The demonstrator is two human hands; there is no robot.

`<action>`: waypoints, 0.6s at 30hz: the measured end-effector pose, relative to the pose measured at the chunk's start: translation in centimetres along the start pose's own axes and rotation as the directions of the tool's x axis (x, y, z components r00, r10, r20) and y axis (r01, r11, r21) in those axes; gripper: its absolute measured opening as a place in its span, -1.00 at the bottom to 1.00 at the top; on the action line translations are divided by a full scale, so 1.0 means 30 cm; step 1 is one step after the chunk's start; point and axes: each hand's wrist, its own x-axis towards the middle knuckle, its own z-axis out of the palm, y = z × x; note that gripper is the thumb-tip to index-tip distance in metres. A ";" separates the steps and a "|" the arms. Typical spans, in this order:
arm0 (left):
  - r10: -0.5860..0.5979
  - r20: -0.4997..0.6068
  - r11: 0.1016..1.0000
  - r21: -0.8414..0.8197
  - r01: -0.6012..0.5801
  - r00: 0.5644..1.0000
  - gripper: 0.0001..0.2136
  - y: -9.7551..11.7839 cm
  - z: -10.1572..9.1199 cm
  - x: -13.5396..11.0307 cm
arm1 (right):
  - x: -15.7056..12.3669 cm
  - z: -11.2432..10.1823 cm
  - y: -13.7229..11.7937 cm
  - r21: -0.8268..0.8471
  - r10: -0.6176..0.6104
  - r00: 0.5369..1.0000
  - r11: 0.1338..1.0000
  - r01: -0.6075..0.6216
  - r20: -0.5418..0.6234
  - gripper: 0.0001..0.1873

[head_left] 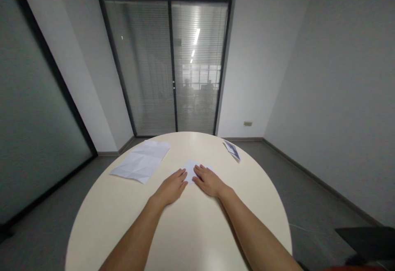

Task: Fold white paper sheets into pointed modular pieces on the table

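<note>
A small piece of white paper (190, 171) lies flat near the middle of the round table, partly covered by both hands. My left hand (173, 186) rests at its left edge, fingers stretched out with the thumb apart. From the right, my right hand (209, 180) lies over the paper with its fingers extended and palm down. Neither hand visibly grips anything. A larger creased white sheet (143, 160) is spread out to the left of my left hand, apart from it.
The cream round table (185, 230) fills the lower view. A folded paper (232, 150) with a dark printed part sits near its far right edge. Beyond stands a glass partition with blinds (197, 106). A black chair-like object (367, 242) is at the lower right.
</note>
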 end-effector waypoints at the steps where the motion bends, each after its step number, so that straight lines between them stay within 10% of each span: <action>1: -0.005 0.016 1.000 0.006 0.005 1.000 -0.52 0.002 -0.001 -0.001 | -0.004 -0.005 0.008 -0.009 0.043 0.999 0.999 -0.043 0.001 -0.43; 18: -0.261 -0.033 0.951 0.163 0.262 0.965 -0.36 0.034 0.036 0.002 | -0.027 -0.020 0.015 -0.030 0.164 0.986 0.986 -0.164 0.011 -0.37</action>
